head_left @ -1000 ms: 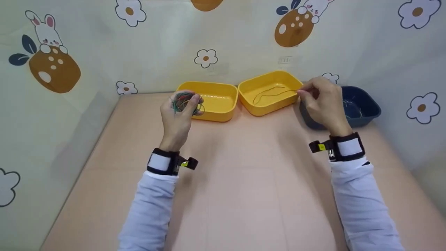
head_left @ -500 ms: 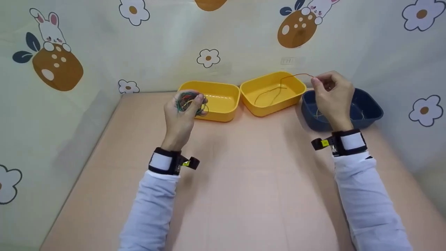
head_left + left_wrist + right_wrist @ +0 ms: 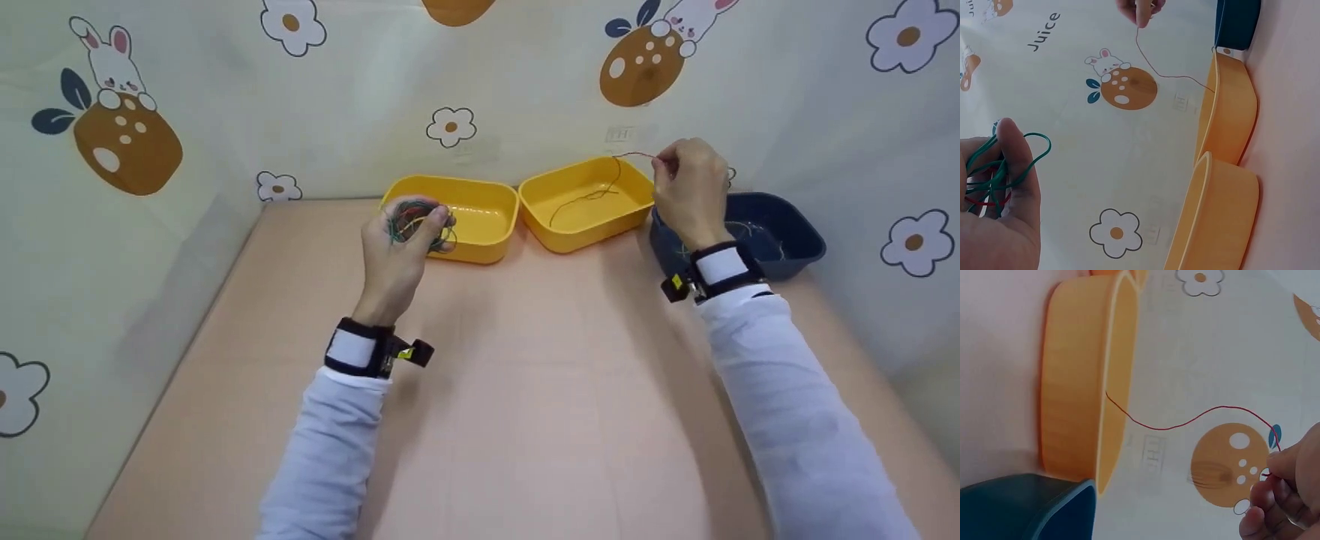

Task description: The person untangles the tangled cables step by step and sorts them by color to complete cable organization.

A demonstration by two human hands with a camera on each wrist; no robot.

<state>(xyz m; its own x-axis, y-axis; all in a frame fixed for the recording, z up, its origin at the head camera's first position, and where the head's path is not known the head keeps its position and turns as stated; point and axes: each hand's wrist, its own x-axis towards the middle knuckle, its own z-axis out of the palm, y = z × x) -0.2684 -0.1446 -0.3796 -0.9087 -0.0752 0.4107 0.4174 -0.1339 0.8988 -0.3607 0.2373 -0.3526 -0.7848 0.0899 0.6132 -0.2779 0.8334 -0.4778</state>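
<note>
My left hand (image 3: pixel 397 255) holds a tangled bundle of thin wires (image 3: pixel 411 225), with the thumb across it. Most strands look green, and a few red and yellow ones show; in the left wrist view a green loop (image 3: pixel 1047 147) sticks out past the thumb. My right hand (image 3: pixel 691 187) pinches one end of a thin red wire (image 3: pixel 1159 429) between thumb and fingers. The wire curves down over the rim of the right-hand yellow bin (image 3: pixel 585 238), its lower part inside. In that bin lies another thin, dark-looking wire (image 3: pixel 566 202), partly merging with the red one's line.
Left of that bin stands a second yellow bin (image 3: pixel 487 251), partly behind my left hand. A dark blue bin (image 3: pixel 802 244) is at the right, with a few pale wires (image 3: pixel 780 247) inside. Behind them rises a patterned wall covering (image 3: pixel 525 90). The bins stand on a pinkish tabletop (image 3: pixel 525 375).
My right hand has risen and first shifted right, then back left, drawing the red wire up from the yellow bin's floor. The left hand keeps its hold on the bundle, nearly still.
</note>
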